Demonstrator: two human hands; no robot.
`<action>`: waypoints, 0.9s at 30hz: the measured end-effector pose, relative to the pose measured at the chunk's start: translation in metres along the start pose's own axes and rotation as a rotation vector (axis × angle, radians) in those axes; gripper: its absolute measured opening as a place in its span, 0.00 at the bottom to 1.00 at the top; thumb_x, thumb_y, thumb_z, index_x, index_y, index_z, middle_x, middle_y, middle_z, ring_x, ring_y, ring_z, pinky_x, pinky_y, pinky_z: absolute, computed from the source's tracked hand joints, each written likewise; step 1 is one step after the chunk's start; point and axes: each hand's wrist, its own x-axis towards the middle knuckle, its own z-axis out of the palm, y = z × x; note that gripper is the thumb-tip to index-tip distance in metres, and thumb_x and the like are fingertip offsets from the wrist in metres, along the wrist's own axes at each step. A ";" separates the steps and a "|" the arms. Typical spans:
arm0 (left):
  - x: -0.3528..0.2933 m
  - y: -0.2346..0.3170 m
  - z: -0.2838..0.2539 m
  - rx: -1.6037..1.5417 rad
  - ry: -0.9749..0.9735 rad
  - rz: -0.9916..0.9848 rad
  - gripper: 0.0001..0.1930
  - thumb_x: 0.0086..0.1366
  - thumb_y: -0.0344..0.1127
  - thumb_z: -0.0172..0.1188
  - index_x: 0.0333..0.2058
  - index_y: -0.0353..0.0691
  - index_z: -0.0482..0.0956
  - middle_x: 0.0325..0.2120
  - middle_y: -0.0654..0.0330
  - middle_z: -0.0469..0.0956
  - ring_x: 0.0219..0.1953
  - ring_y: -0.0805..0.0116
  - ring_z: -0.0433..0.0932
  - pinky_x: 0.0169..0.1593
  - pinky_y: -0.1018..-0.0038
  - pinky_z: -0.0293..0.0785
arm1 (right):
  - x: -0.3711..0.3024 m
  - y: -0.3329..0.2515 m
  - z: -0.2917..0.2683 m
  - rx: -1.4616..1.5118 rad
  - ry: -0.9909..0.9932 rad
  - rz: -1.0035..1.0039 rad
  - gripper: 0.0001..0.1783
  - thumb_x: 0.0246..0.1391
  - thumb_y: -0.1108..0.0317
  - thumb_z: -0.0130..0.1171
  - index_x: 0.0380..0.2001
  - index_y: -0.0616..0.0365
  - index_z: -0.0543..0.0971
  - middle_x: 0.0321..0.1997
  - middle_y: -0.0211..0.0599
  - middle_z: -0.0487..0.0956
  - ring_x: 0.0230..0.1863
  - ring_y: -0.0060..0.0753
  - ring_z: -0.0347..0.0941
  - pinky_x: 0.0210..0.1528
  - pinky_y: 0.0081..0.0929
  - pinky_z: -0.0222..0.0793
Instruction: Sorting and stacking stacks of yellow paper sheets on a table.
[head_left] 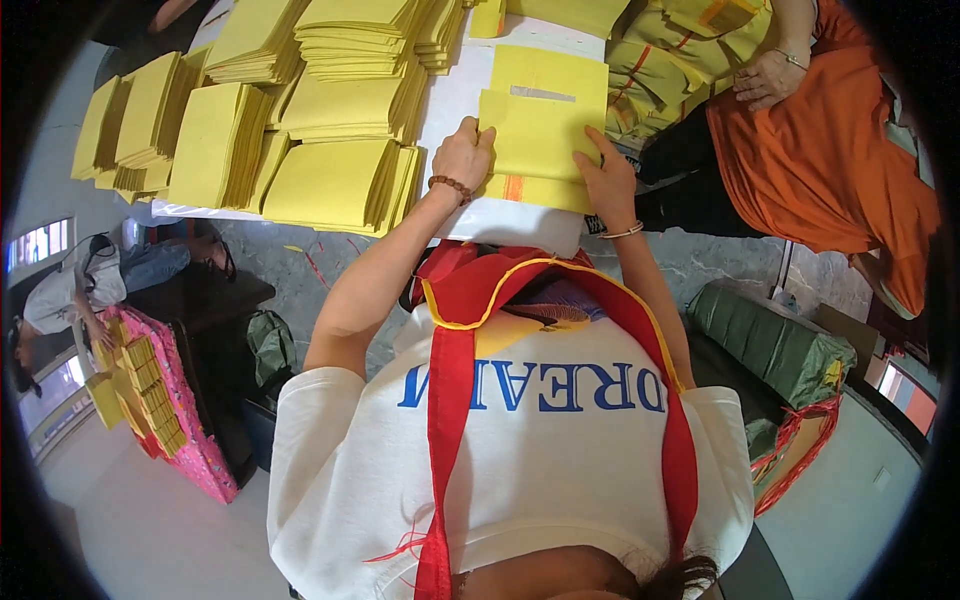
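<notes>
A folded stack of yellow paper [535, 135] lies on the white table in front of me, with a pale grey strip showing near its top and an orange mark on its lower band. My left hand [463, 157] has its fingers curled at the left edge of the paper, a beaded bracelet at the wrist. At the opposite edge, my right hand [607, 178] rests with thumb and forefinger spread apart, touching the sheets. How many sheets lie there is hard to tell.
Thick bundles of yellow paper [330, 180] crowd the table's left side. More yellow bundles with red bands [650, 75] lie at the far right, beside a person in orange [820, 150]. Behind me on the right sits a green wrapped bale [770, 325]; another person works at a pink-covered table [200, 440].
</notes>
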 end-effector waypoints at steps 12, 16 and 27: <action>-0.027 0.044 -0.002 0.186 0.344 0.679 0.21 0.59 0.41 0.54 0.50 0.40 0.67 0.51 0.49 0.65 0.55 0.49 0.60 0.54 0.56 0.58 | -0.001 0.005 0.003 0.031 0.048 -0.014 0.24 0.46 0.62 0.59 0.49 0.57 0.74 0.45 0.50 0.76 0.46 0.48 0.74 0.47 0.34 0.68; -0.015 0.043 0.021 0.334 0.199 0.779 0.24 0.61 0.48 0.52 0.53 0.46 0.67 0.54 0.51 0.63 0.56 0.49 0.59 0.57 0.57 0.56 | -0.001 0.001 0.003 0.019 0.049 -0.001 0.24 0.46 0.63 0.59 0.49 0.57 0.74 0.45 0.50 0.76 0.46 0.48 0.74 0.47 0.34 0.68; -0.013 0.028 0.036 0.473 0.171 0.786 0.25 0.61 0.52 0.49 0.54 0.47 0.67 0.56 0.51 0.62 0.58 0.49 0.57 0.58 0.53 0.52 | -0.040 -0.011 0.009 -0.677 -0.023 -0.465 0.35 0.52 0.48 0.50 0.60 0.53 0.60 0.66 0.37 0.56 0.65 0.37 0.52 0.59 0.62 0.43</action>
